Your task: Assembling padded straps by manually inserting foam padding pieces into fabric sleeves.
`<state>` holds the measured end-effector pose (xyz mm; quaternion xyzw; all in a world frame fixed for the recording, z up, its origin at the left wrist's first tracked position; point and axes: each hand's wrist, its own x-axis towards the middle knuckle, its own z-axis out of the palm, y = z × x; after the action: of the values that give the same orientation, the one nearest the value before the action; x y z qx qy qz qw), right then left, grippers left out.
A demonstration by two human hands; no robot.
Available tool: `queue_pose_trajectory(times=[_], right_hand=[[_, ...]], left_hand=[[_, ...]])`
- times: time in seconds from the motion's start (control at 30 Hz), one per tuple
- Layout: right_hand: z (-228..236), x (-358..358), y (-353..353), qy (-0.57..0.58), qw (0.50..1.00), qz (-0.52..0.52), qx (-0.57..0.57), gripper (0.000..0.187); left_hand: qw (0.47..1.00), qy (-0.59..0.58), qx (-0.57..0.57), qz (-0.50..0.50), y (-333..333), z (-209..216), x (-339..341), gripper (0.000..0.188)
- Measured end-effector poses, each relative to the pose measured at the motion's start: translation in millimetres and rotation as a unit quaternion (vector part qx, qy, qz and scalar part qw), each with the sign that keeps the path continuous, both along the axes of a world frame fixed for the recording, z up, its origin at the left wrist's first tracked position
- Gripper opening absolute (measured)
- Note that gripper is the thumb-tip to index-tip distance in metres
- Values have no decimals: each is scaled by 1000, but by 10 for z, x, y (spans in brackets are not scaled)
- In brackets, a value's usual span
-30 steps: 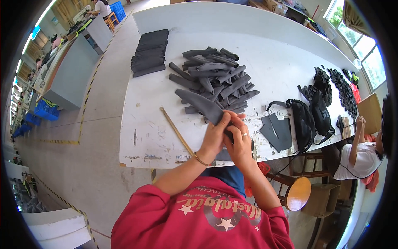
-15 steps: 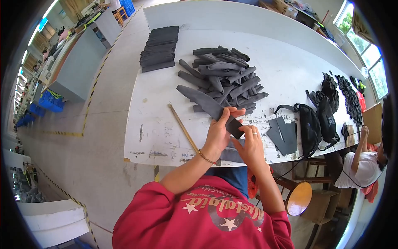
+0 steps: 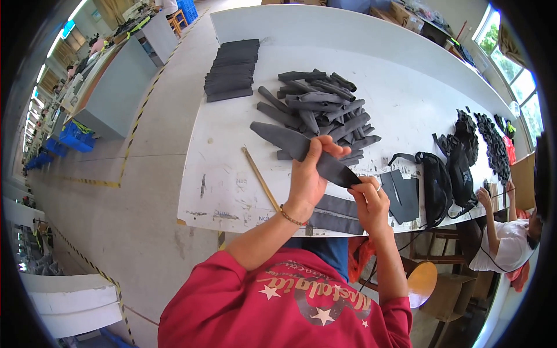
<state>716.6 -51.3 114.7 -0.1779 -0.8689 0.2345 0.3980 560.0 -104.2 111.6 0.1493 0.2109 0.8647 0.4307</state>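
A long dark grey fabric strip [image 3: 282, 139], apparently a tube, slants above the table between my hands. My left hand [image 3: 310, 180] holds it near the middle, thumb across the top and fingers on its far side. My right hand [image 3: 372, 204] pinches its right end, where the fabric spreads into a dark opening. Just beyond lies a heap of similar grey fabric tubes [image 3: 325, 103]. Two flat grey strips [image 3: 333, 223] lie at the table's front edge, partly covered by my hands. A thin wooden stick [image 3: 258, 174] rests left of my left wrist.
A neat stack of grey fabric pieces [image 3: 232, 69] sits at the far left of the white table [image 3: 197, 174]. Flat grey panels [image 3: 403, 200] and black bags [image 3: 435, 188] lie to the right. Another person [image 3: 505, 243] works at the right end. A stool [image 3: 422, 283] stands below.
My right hand has moved right and slightly down, drawing out the strip's right end. The left hand has shifted a little right, and more of the front strips shows.
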Motion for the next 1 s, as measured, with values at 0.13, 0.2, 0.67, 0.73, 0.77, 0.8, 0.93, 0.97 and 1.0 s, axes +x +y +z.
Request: queue_pose_trajectory(times=[0.13, 0.2, 0.67, 0.73, 0.77, 0.8, 0.93, 0.97, 1.0], right_hand=[[11, -77, -65, -11, 999, 18, 31, 19], [29, -105, -40, -10, 999, 30, 29, 19], [-3, -237, -40, -7, 998, 45, 35, 18], [-4, -241, -42, -7, 999, 40, 18, 15], [11, -256, -37, -7, 999, 45, 20, 15], [21, -265, -35, -7, 999, 49, 24, 14], [-74, -240, -96, -32, 998, 2, -45, 12], [-84, -275, -141, 11, 986, 0, -169, 11], [-88, -328, -172, 52, 956, -1, -288, 11]], left_hand=[[996, -47, 1, -73, -37, -75, 212, 31], [997, -49, 18, -62, -42, -67, 227, 30], [996, -71, 23, -48, -53, -141, 322, 28], [996, -63, 33, -52, -41, -153, 323, 28], [996, -65, 32, -54, -43, -167, 323, 28], [996, -65, 33, -59, -41, -176, 307, 29], [995, -51, -2, -83, -25, -206, 242, 32], [996, -32, -28, -76, -36, -217, 203, 34], [997, -14, -13, -70, -42, -215, 199, 35]])
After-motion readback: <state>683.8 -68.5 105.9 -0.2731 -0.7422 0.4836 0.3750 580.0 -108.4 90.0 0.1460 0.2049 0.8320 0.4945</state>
